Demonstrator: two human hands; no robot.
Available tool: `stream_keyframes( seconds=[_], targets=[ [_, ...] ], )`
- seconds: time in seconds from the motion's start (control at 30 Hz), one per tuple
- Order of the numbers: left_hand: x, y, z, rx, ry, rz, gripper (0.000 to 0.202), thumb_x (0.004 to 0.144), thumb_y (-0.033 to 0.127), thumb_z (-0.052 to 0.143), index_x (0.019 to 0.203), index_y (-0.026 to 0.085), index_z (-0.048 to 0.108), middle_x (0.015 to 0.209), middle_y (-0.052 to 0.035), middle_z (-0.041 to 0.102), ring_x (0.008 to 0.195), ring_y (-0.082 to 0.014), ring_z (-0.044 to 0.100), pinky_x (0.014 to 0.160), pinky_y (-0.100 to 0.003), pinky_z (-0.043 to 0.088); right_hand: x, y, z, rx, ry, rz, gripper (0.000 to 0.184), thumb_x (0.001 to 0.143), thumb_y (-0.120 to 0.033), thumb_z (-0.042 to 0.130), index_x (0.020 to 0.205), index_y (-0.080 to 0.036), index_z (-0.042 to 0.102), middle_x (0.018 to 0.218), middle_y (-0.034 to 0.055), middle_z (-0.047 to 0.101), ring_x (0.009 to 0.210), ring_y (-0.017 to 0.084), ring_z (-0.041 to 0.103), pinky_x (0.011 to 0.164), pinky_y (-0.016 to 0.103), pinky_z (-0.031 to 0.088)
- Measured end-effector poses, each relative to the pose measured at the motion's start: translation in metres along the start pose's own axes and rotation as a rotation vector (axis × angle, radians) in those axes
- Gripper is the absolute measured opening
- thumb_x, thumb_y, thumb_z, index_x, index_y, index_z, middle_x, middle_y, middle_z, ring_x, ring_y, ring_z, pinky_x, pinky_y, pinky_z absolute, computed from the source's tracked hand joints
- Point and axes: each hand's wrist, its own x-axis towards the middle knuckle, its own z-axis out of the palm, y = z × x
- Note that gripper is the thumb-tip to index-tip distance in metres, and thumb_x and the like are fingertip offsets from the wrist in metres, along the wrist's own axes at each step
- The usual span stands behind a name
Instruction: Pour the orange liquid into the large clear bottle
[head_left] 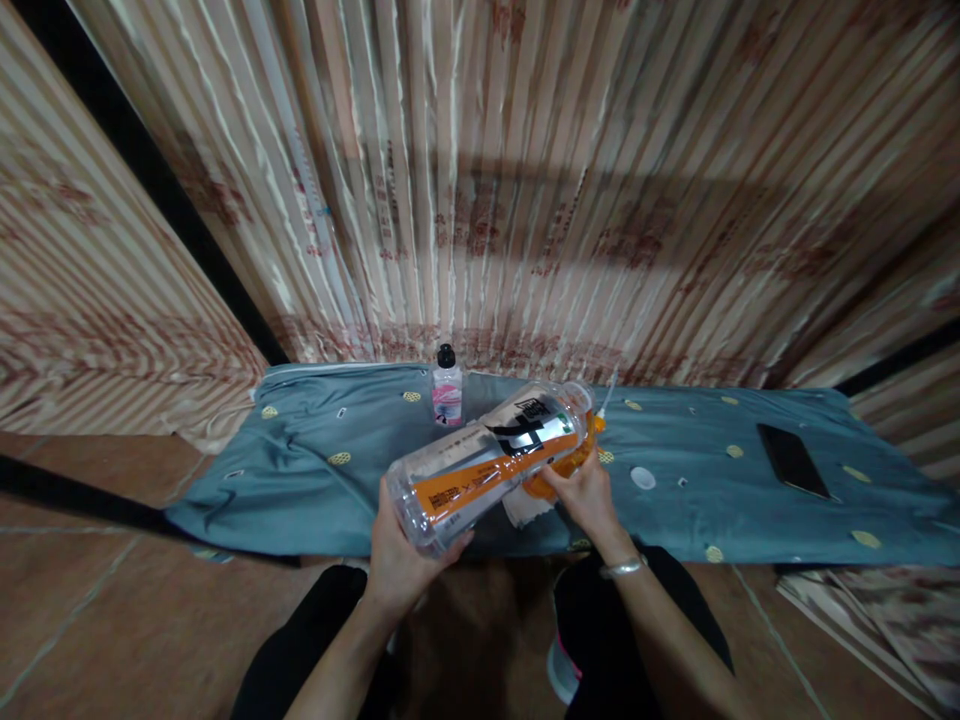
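Note:
My left hand point(409, 560) is closed around the base of a large clear plastic bottle point(480, 460) with an orange, black and white label. The bottle is tilted, its neck pointing up and to the right above the table. Closed at its neck end, my right hand point(589, 495) grips an orange see-through bottle point(540, 487) that is partly hidden behind the large one. A thin pale tube point(609, 390) sticks up near the orange part. Beneath the bottles lies a whitish crumpled piece point(527, 507), perhaps tissue.
Behind the large bottle stands a small clear bottle point(448, 395) with a black cap and pink label. A white round disc point(643, 478) and a black phone point(793, 460) lie to the right on the grey-blue patterned cloth point(300, 480). Pleated curtains point(480, 220) hang behind.

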Motion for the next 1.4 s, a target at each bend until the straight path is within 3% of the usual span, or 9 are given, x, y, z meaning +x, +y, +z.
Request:
stream_keyframes(
  seconds=[0.37, 0.7, 1.0, 1.17, 1.4],
  targets=[
    [0.002, 0.003, 0.003, -0.036, 0.022, -0.067, 0.088, 0.059, 0.066, 0.120, 0.124, 0.029, 0.073, 0.121, -0.0135, 0.097, 0.117, -0.0472, 0.098, 0.110, -0.070, 0.083, 0.000, 0.001, 0.001, -0.001, 0.003, -0.004, 0.084, 0.071, -0.078, 0.092, 0.134, -0.028, 0.070, 0.126, 0.0229, 0.096, 0.119, 0.052, 0.094, 0.102, 0.062, 0.076],
    [0.002, 0.007, 0.005, -0.069, 0.061, -0.049, 0.089, 0.058, 0.069, 0.121, 0.122, 0.028, 0.075, 0.119, -0.0122, 0.096, 0.116, -0.0469, 0.098, 0.111, -0.071, 0.083, -0.001, 0.000, 0.001, 0.001, 0.010, 0.007, 0.083, 0.071, -0.078, 0.091, 0.132, -0.027, 0.070, 0.126, 0.0243, 0.096, 0.119, 0.053, 0.095, 0.105, 0.065, 0.077],
    [0.004, 0.020, 0.001, -0.052, 0.009, -0.086, 0.091, 0.057, 0.069, 0.123, 0.124, 0.029, 0.075, 0.119, -0.0115, 0.097, 0.118, -0.0478, 0.098, 0.114, -0.072, 0.082, 0.000, 0.004, -0.001, -0.027, 0.002, -0.030, 0.083, 0.073, -0.073, 0.097, 0.136, -0.026, 0.073, 0.123, 0.0220, 0.097, 0.117, 0.051, 0.095, 0.100, 0.062, 0.079],
    [0.003, 0.014, -0.001, -0.012, -0.009, -0.045, 0.086, 0.063, 0.068, 0.122, 0.127, 0.030, 0.077, 0.121, -0.0110, 0.097, 0.119, -0.0474, 0.098, 0.113, -0.073, 0.083, 0.000, 0.004, -0.001, -0.026, 0.018, -0.024, 0.081, 0.071, -0.074, 0.098, 0.132, -0.028, 0.072, 0.120, 0.0212, 0.097, 0.115, 0.052, 0.095, 0.100, 0.064, 0.078],
    [0.001, 0.002, 0.002, -0.038, 0.045, -0.055, 0.095, 0.057, 0.067, 0.123, 0.129, 0.030, 0.075, 0.123, -0.0118, 0.097, 0.118, -0.0476, 0.098, 0.117, -0.075, 0.081, 0.001, 0.003, -0.001, -0.013, 0.000, -0.010, 0.086, 0.071, -0.077, 0.095, 0.136, -0.027, 0.070, 0.126, 0.0228, 0.096, 0.121, 0.052, 0.094, 0.104, 0.063, 0.077]
  ],
)
